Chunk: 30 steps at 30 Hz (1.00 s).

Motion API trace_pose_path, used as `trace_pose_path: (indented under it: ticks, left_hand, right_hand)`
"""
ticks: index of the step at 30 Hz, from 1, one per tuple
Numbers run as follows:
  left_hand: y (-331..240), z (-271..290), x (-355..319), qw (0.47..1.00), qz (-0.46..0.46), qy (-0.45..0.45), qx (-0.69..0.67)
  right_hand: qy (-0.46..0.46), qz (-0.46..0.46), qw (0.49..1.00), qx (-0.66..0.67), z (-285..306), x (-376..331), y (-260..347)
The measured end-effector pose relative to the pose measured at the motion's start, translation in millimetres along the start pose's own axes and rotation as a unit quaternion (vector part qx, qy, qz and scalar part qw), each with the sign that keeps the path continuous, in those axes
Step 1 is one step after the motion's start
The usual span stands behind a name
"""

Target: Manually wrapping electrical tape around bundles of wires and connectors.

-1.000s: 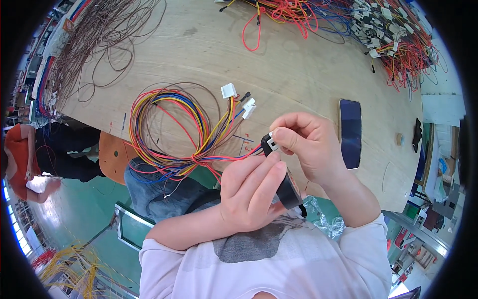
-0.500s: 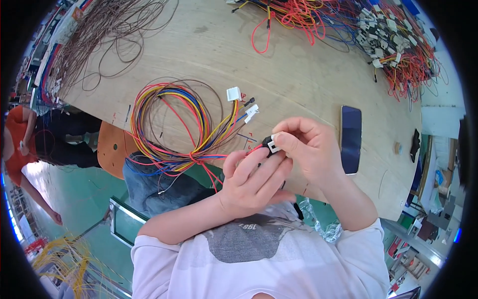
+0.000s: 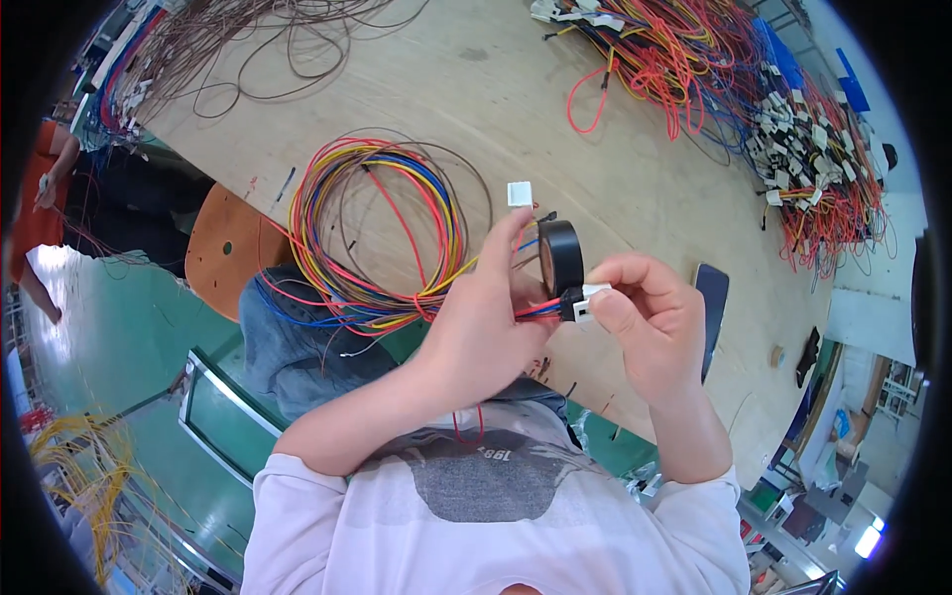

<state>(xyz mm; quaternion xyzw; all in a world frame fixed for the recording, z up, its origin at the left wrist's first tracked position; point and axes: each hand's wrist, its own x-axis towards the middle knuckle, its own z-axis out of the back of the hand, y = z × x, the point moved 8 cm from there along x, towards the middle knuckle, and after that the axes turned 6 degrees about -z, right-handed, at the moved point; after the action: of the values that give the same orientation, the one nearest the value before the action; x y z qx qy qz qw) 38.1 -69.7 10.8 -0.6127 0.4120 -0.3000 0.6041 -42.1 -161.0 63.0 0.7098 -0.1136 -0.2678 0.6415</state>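
Observation:
A roll of black tape (image 3: 565, 256) stands on edge at the fingers of my left hand (image 3: 481, 327), which appears to grip it. Black tape wraps the red and blue wires (image 3: 538, 310) just behind a white connector (image 3: 583, 309). My right hand (image 3: 656, 325) pinches this connector between thumb and fingers. Part of the left fingers is hidden behind the hand. The wires run left under that hand to a large coil of red, yellow, blue and brown wires (image 3: 309, 223) on the table. Another white connector (image 3: 520, 193) lies just beyond my left fingertips.
A phone (image 3: 710, 307) lies right of my right hand on the wooden table (image 3: 436, 84). Bundles of wires with white connectors (image 3: 808, 149) are heaped far right, brown wires (image 3: 268, 50) far left. An orange chair (image 3: 223, 253) and a person in orange (image 3: 35, 198) are at left.
The tape roll has come into sight above my left hand, whose fingers have lifted and reach away from me. My right hand still pinches the connector. The whole view has shifted somewhat.

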Motion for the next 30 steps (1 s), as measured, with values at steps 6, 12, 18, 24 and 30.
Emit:
trace_pose_path:
  ticks: [6,12,18,24,30]
  left_hand:
    - [-5.6,-6.1,3.7,0.938,0.124,0.093,-0.311]
    - [-14.1,4.6,1.6,0.910,0.167,0.013,-0.379]
    - [-30.2,6.9,-0.3,0.944,0.015,0.023,-0.328]
    - [-64.5,3.6,-23.9,0.928,-0.362,0.060,0.065]
    - [-41.5,9.2,-19.7,0.950,-0.285,0.055,-0.111]
  right_hand:
    - [0.048,0.013,0.999,0.005,-8.9,1.6,3.8]
    - [0.092,-0.026,0.994,0.055,-9.3,1.4,-4.5]
    - [0.056,-0.128,0.988,0.069,-1.3,2.1,-15.0]
    - [0.061,-0.166,0.979,0.105,5.2,4.8,-18.9]
    - [0.109,-0.011,0.993,-0.041,-2.5,9.5,9.2]
